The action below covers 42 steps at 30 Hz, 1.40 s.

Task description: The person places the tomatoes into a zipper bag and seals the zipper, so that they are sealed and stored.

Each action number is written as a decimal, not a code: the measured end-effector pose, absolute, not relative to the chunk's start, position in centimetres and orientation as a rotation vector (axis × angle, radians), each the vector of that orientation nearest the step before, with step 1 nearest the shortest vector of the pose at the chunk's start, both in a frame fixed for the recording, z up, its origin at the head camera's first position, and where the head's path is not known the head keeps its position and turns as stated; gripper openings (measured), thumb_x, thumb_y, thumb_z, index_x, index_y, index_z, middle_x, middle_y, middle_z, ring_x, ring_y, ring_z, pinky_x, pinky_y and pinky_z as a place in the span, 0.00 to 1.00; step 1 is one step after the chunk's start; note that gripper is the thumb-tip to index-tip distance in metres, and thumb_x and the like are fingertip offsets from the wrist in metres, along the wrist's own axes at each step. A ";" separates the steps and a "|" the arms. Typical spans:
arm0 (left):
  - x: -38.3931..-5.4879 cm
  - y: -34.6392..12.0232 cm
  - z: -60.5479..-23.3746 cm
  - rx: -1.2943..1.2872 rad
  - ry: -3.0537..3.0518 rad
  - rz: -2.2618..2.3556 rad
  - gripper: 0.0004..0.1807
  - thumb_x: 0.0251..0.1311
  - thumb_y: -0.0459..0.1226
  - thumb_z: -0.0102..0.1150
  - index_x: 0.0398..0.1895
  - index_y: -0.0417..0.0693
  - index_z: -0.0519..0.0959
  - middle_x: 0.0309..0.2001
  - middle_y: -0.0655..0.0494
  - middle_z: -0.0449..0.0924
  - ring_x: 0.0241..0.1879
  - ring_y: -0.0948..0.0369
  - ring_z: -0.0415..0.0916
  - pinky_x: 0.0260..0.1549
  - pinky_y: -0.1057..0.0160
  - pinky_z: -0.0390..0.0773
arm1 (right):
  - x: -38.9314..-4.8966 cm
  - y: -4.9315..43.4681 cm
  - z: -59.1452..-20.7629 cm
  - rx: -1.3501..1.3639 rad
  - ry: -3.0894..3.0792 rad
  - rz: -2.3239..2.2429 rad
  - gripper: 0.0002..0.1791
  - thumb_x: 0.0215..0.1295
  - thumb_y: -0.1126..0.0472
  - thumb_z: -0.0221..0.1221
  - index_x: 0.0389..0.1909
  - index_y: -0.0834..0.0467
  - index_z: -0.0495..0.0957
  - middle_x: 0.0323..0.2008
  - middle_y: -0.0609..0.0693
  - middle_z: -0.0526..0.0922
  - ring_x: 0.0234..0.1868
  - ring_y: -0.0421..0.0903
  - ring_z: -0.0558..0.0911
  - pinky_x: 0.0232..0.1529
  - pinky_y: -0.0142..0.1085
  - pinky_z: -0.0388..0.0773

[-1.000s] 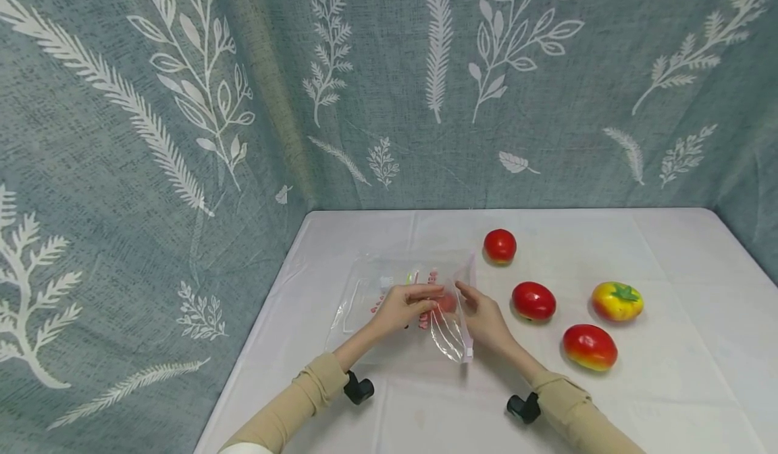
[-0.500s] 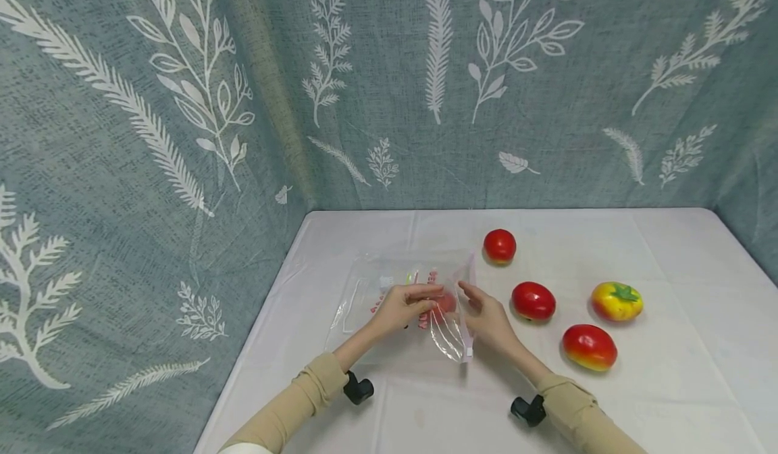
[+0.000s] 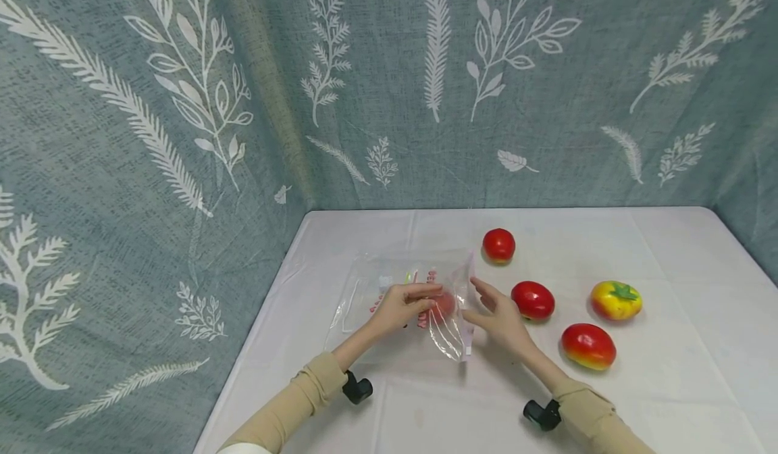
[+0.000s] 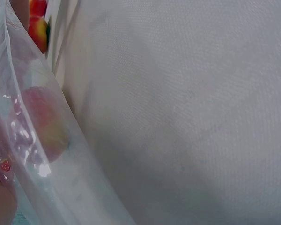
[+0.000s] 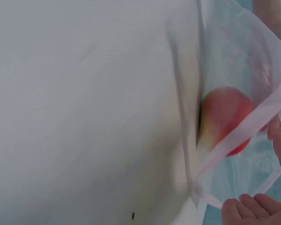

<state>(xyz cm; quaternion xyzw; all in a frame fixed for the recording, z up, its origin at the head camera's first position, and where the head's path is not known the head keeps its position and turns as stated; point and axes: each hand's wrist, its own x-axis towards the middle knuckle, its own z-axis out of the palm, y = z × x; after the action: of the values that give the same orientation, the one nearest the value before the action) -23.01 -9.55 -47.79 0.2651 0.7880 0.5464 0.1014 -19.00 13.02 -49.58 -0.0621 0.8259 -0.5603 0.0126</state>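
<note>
A clear zip bag (image 3: pixel 446 265) with red print lies flat on the table, its pale pink mouth facing right. My left hand (image 3: pixel 398 305) pinches the bag's upper layer near the mouth and lifts it. Inside, just past the mouth, sits a red toy fruit (image 5: pixel 227 117); through the plastic in the left wrist view it shows a yellowish lower side. Just outside the mouth is my right hand (image 3: pixel 501 315), holding nothing, fingers loosely spread, fingertips right at the pink edge.
Right of the bag lie a round red tomato (image 3: pixel 499 246), a red oval fruit (image 3: pixel 532 300), a yellow-red fruit with a green leaf top (image 3: pixel 616 300) and a red-orange oval fruit (image 3: pixel 588 346). A white cloth covers the table (image 3: pixel 668 251); a blue-green patterned curtain (image 3: pixel 389 89) hangs behind.
My right hand has drawn back rightward out of the bag's mouth, leaving the red toy fruit inside. The left hand keeps its pinch on the bag in place.
</note>
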 end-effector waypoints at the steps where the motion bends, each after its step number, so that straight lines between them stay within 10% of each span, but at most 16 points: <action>1: -23.0 -9.5 -47.8 0.783 2.328 1.612 0.18 0.60 0.31 0.59 0.55 0.38 0.77 0.51 0.43 0.81 0.53 0.51 0.79 0.41 0.78 0.76 | -18.9 13.2 -49.5 -0.192 2.584 -1.743 0.39 0.56 0.57 0.67 0.68 0.61 0.62 0.68 0.62 0.65 0.67 0.61 0.67 0.59 0.48 0.71; 42: -23.0 -9.7 -47.8 0.799 2.347 1.610 0.18 0.60 0.31 0.59 0.54 0.37 0.78 0.50 0.43 0.82 0.51 0.52 0.80 0.42 0.74 0.79 | -18.2 17.9 -46.3 -0.056 2.748 -1.673 0.42 0.60 0.50 0.64 0.71 0.60 0.57 0.70 0.61 0.61 0.68 0.61 0.65 0.58 0.48 0.71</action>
<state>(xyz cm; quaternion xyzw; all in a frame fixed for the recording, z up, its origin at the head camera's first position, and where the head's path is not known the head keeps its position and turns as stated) -23.05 -9.65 -47.79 0.2692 0.7905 0.5422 0.0928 -18.23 17.93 -46.30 -0.0174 0.8534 -0.5196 -0.0378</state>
